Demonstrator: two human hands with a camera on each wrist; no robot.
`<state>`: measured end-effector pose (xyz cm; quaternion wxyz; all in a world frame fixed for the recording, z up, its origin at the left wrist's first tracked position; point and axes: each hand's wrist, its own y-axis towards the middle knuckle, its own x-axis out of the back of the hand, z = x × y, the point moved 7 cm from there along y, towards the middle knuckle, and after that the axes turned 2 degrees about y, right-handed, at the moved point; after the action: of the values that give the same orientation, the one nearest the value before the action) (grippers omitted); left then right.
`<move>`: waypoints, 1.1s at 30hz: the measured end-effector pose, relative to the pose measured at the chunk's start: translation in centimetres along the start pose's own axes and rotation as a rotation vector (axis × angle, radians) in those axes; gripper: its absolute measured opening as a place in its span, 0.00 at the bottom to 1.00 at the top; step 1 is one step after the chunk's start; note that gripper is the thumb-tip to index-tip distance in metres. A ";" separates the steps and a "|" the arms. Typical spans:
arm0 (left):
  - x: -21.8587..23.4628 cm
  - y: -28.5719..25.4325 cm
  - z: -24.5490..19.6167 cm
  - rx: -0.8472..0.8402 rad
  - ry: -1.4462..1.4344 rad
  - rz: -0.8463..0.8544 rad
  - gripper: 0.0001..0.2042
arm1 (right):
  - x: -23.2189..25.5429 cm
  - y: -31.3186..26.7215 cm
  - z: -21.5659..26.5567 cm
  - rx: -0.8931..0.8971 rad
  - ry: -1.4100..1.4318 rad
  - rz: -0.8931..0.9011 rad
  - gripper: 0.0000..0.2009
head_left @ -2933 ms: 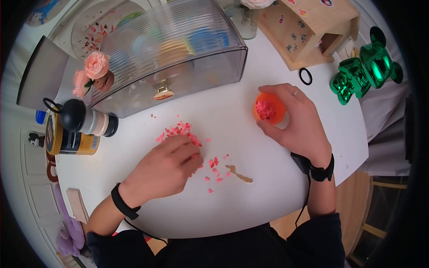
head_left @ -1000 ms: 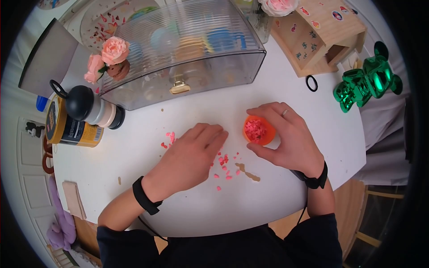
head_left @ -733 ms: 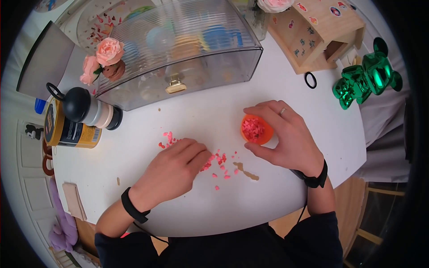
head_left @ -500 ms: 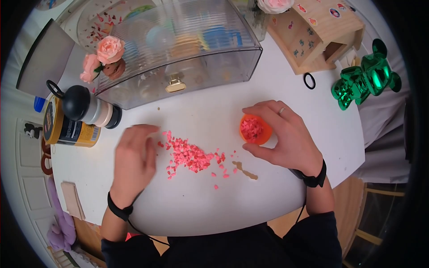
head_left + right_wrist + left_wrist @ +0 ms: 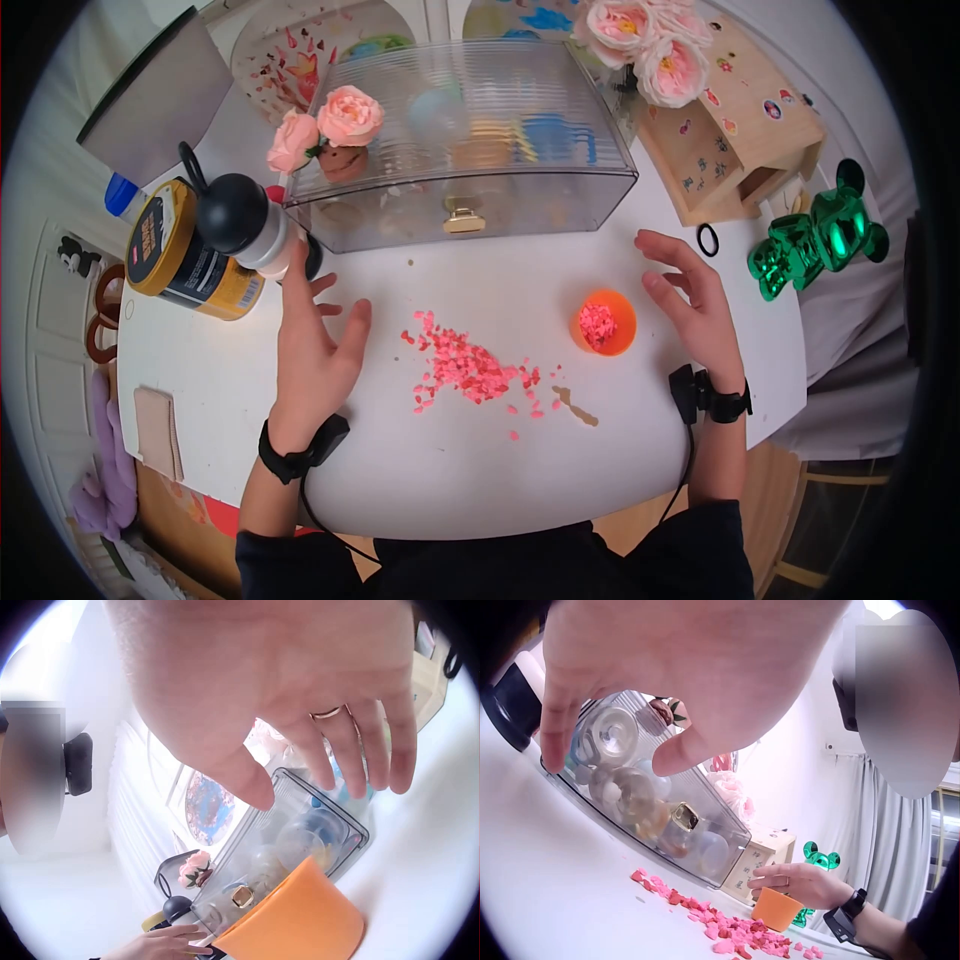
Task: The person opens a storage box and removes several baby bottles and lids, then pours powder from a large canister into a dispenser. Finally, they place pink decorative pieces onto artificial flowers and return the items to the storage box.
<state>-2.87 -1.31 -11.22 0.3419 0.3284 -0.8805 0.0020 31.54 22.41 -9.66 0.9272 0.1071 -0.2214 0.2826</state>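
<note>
A loose heap of small pink and red pieces (image 5: 468, 368) lies on the white table (image 5: 470, 480), with a few strays to its right. The orange cup (image 5: 622, 322) stands right of the heap with pink pieces inside. My left hand (image 5: 318, 355), fingers spread and holding nothing, is left of the heap beside the bottle. To the right of the cup, my right hand (image 5: 697, 310) is apart from it, fingers loosely bent and empty. In the right wrist view the cup (image 5: 300, 922) is below the fingers of my right hand (image 5: 277, 697).
Behind the heap stands a clear ribbed box (image 5: 470, 200) with a gold latch. A black-topped bottle (image 5: 235, 215) and yellow tub (image 5: 195, 260) are at left. At right are a wooden house (image 5: 735, 130), black ring (image 5: 708, 240) and green figure (image 5: 815, 235). A brown strip (image 5: 577, 406) lies near the cup.
My right hand has let go of the orange cup and moved right. My left hand, earlier over the pink pieces, has moved left away from them. The head view has shifted.
</note>
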 end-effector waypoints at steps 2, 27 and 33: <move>-0.3 0.4 0.1 -0.020 -0.009 -0.009 0.47 | -0.3 0.3 0.3 -0.002 -0.005 0.021 0.25; 1.1 0.6 1.3 0.033 -0.033 0.104 0.45 | -1.6 2.4 -0.5 0.003 -0.051 0.142 0.32; 0.6 -2.2 -2.2 0.039 0.236 0.297 0.23 | -2.2 -1.3 2.7 0.066 -0.286 0.262 0.40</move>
<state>-0.64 -2.87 -9.66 0.4323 0.1988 -0.8729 0.1078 29.66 19.44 -8.42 0.8375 0.1468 -0.3536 0.3899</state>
